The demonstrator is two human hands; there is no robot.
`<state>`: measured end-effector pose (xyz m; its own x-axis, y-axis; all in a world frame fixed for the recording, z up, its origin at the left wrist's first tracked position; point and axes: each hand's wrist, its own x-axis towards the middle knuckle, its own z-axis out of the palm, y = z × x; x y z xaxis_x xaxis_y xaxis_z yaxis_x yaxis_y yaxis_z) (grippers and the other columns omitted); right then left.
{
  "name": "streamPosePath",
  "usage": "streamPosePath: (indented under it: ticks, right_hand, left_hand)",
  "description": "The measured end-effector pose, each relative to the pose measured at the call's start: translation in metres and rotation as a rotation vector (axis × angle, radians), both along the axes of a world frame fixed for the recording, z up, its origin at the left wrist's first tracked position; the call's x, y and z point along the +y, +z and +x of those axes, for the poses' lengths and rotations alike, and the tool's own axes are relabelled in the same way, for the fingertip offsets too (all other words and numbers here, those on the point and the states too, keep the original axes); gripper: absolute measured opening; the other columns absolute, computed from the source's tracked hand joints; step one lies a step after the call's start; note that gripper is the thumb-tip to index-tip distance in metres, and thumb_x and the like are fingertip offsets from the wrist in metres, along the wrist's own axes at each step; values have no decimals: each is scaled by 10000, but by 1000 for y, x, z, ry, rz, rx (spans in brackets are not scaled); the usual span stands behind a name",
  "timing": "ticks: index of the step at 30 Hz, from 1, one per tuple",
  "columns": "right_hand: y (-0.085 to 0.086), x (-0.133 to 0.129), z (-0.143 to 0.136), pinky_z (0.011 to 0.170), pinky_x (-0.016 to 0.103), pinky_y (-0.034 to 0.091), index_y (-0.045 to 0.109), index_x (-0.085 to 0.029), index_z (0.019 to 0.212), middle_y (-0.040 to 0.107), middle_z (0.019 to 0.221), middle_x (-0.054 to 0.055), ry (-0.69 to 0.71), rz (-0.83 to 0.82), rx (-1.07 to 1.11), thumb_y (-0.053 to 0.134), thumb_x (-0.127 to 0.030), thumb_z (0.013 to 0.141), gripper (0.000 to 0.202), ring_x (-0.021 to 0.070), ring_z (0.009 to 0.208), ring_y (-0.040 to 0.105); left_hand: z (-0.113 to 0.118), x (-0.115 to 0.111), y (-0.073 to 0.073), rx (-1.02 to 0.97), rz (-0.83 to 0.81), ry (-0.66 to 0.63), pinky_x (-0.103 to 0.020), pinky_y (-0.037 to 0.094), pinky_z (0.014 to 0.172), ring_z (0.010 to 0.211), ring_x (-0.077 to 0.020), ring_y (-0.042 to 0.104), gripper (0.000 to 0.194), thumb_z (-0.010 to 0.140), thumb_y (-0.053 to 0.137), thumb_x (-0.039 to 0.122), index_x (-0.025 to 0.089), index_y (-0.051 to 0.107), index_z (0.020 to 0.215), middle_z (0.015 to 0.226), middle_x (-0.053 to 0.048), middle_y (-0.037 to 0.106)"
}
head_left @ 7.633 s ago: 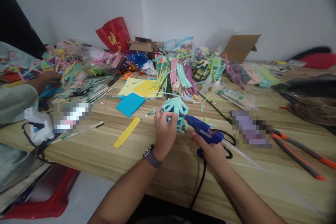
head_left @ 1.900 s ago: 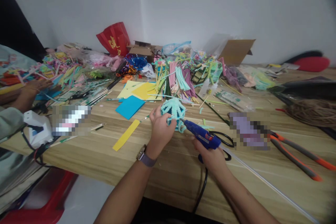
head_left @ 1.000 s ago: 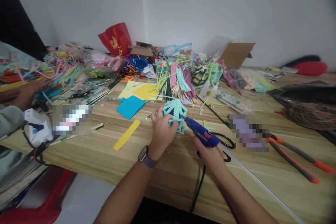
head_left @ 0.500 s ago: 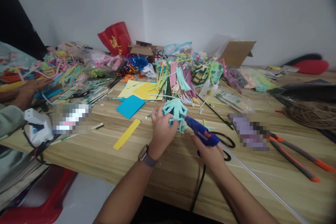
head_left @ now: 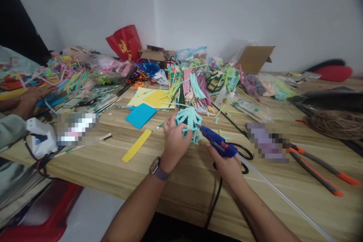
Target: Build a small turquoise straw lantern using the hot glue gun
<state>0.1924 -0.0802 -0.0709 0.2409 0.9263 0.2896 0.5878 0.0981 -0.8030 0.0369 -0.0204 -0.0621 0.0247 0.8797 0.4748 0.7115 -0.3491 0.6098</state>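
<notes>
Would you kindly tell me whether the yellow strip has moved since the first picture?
No. Judged against the blue paper, the yellow strip lies in the same place, with no visible shift either way.

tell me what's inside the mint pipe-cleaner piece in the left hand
Through the gaps in the mint pipe-cleaner piece, only dark blue shows. The left hand covers part of it, hiding what lies behind.

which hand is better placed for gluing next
Probably the right hand: it grips the blue plastic glue gun, pointed at the turquoise fuzzy openwork piece, which the left hand holds.
</notes>
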Motion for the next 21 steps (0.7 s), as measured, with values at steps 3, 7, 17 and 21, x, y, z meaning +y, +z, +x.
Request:
streamPosePath:
  ticks: [3,7,17,21]
  right_hand:
    - [2,1,5,639,362,502,685,-209,679,683,676,84,-199,-151,90,623,-480,699,278,287,724,658]
    - [11,-5,14,502,273,441,643,-184,624,653,628,58,-16,-285,458,685,-520,647,339,157,544,548]
    - [-5,-42,26,539,217,506,602,-158,806,655,680,14,400,-893,759,787,-395,633,347,106,561,618]
    - [-4,-25,35,471,224,469,607,-149,757,618,606,7,528,-942,361,747,-540,614,439,113,492,581]
  left_hand:
    - [-1,2,1,-16,-33,24,-463,212,1151,1354,-270,371,101,787,599,216,163,665,732,1327,-163,532]
    - [-7,7,0,-45,-72,65,-454,215,1152,1366,-284,347,106,789,598,227,165,683,774,1379,-155,493]
    - [-13,17,0,-51,-110,133,-501,247,1128,1386,-332,299,146,801,584,271,182,693,840,1435,-138,433]
    - [-12,18,1,-52,-124,134,-498,233,1137,1395,-328,286,147,801,583,266,185,695,850,1441,-134,429]
